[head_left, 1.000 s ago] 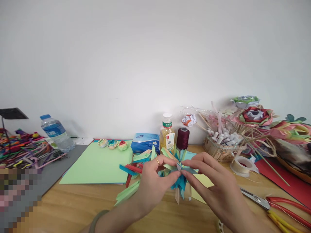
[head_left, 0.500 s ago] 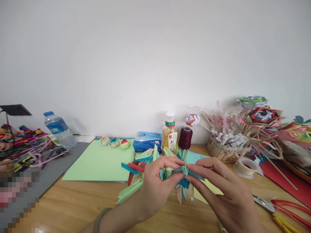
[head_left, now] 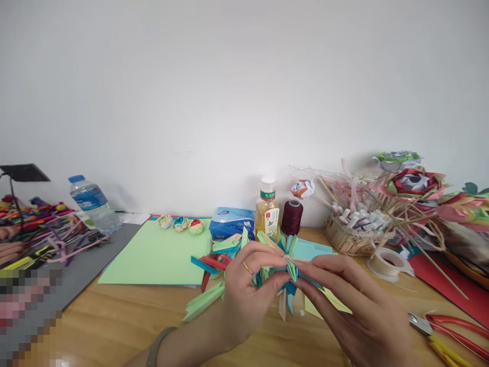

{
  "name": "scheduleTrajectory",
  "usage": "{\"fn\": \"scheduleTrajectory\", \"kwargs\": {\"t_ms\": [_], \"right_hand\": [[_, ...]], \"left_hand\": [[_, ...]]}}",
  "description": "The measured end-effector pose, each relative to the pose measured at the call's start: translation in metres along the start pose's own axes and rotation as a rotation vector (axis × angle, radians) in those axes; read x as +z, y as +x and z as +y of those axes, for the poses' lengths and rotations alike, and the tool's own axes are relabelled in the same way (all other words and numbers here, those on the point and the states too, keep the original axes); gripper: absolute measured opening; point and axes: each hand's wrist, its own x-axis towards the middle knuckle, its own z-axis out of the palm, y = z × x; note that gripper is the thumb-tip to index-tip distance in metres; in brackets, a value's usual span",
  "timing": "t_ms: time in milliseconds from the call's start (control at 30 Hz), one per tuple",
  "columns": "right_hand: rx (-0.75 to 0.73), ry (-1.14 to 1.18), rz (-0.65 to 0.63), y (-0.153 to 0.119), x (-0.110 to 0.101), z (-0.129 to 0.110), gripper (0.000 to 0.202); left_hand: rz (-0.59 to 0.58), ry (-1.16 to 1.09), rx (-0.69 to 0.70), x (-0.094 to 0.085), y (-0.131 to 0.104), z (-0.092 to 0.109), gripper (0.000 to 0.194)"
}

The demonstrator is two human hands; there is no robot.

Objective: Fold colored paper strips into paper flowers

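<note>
Between my two hands is a bundle of folded paper strips (head_left: 292, 270) in green and blue, its ends fanning out. My left hand (head_left: 250, 295), with a ring on one finger, pinches it from the left between thumb and fingertips. From the right, the thumb and fingertips of my right hand (head_left: 357, 300) close on the same bundle. Behind and beside my left hand lies a pile of folded paper strips (head_left: 208, 300) in green, blue, red and peach. The inner folds at my fingertips are partly hidden.
Green paper sheets (head_left: 153, 255) lie left, with three small paper flowers on them. Behind stand a tissue pack (head_left: 231, 224), a drink bottle (head_left: 267, 211) and a thread spool (head_left: 292, 218). Scissors (head_left: 420, 323) lie right, below a basket (head_left: 347, 237). Another person's hand (head_left: 10, 252) shows far left.
My right hand has shifted slightly right, and its fingertips sit a little lower on the paper bundle. My left hand barely moves. At far left, the other person's hand has come further into view.
</note>
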Motion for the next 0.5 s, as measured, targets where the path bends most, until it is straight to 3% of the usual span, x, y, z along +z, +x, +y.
{"fn": "scheduleTrajectory", "kwargs": {"t_ms": [267, 500], "right_hand": [[-0.045, -0.040, -0.011, -0.0018, -0.0033, -0.0017, 0.016], [-0.050, -0.067, 0.006, -0.0042, -0.0014, -0.0018, 0.012]], "left_hand": [[0.038, -0.139, 0.000, 0.0030, -0.0020, -0.0022, 0.016], [-0.006, -0.078, 0.078, 0.0014, -0.0027, -0.0040, 0.022]]}}
